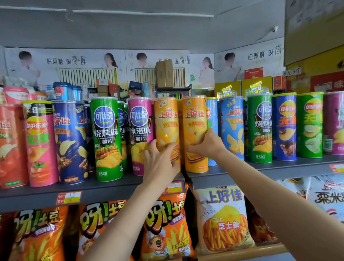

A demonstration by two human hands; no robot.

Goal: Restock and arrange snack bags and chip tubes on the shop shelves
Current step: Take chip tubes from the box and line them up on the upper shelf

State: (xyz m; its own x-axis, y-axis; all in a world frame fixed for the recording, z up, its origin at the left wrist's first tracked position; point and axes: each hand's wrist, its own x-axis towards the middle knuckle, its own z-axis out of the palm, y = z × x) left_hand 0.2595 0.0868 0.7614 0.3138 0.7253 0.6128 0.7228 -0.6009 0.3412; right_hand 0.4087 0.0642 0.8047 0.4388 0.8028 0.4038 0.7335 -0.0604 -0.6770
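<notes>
Two orange Oishi chip tubes stand upright side by side at the middle of the grey top shelf (pixel 271 171). My left hand (pixel 159 161) grips the lower part of the left orange tube (pixel 166 120), fingers curled round its front. My right hand (pixel 207 143) grips the lower part of the right orange tube (pixel 194 116), thumb on one side and fingers on the other. Both tubes rest on the shelf, close together.
A pink Copico tube (pixel 140 132) stands just left of the orange pair, a blue Oishi tube (pixel 233 126) just right. More tubes line the whole shelf. Below hang orange snack bags (pixel 165 228) and a white cheese-stick bag (pixel 222 218). Boxes are stacked behind the tubes.
</notes>
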